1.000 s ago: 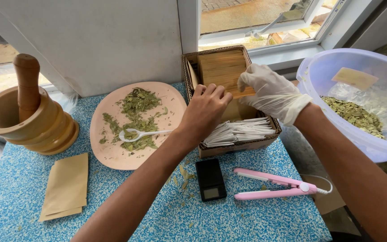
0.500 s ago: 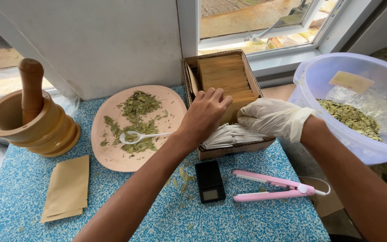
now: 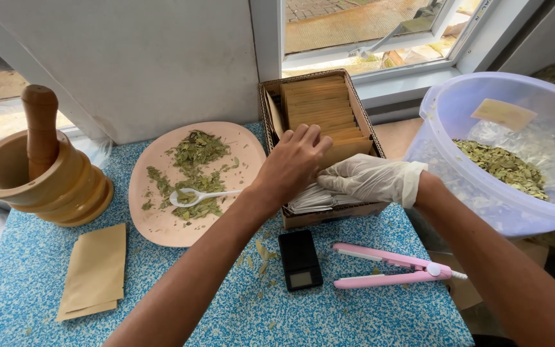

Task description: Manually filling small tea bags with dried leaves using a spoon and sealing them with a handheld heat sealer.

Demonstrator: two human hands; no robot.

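Cardboard box (image 3: 271, 103), open-topped, long axis running away from the person toward the window, packed with upright brown paper pouches (image 3: 319, 106) at the far end and pale, whitish ones (image 3: 313, 199) at the near end. Left hand (image 3: 293, 160), bare — fingers extended flat over the near edge of the brown stack, palm down, not closed on anything. Right hand (image 3: 370, 178), white-gloved — lying across the pale pouches just beside the left, fingers curled against them; whether it pinches one cannot be told. Both hands meet inside the box, the brown pouches directly ahead of the left fingertips. Adjacent: pink plate (image 3: 162, 225) of dried leaves, wooden mortar (image 3: 65, 186), small black scale (image 3: 300, 260), pink sealer (image 3: 393, 270).
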